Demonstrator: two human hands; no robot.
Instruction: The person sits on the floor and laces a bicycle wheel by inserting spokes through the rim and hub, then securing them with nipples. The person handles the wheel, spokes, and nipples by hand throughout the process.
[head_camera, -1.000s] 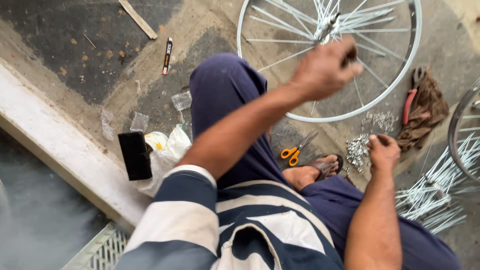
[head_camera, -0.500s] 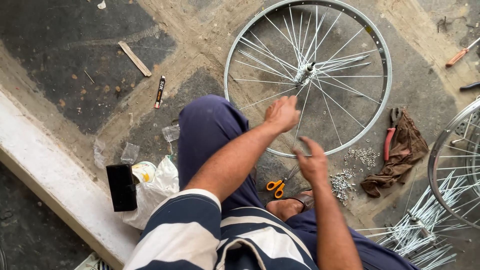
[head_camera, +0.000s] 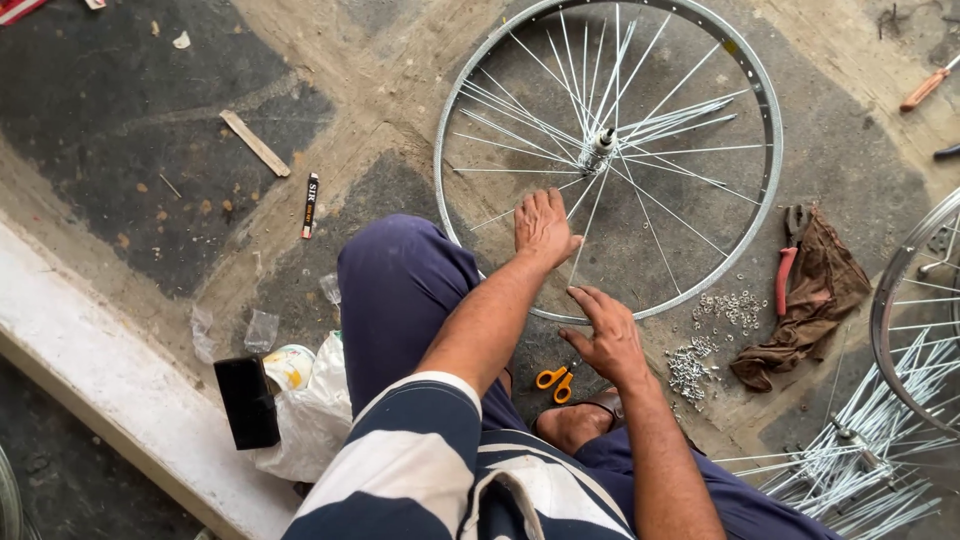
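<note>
Two hands work the bicycle wheel lying flat on the floor: left hand spread open over its spokes, right hand open, empty, at the near rim. Lacing underway, apparently; small nipples wait nearby.

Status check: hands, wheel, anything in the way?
Left hand flat on spokes. Right hand open at wheel rim. Wheel flat on floor. Scissors, loose nipples close by.

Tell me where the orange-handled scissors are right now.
The scissors lie on the floor at the head view's lower middle, just below-left of the right hand and near the wheel rim.
</note>
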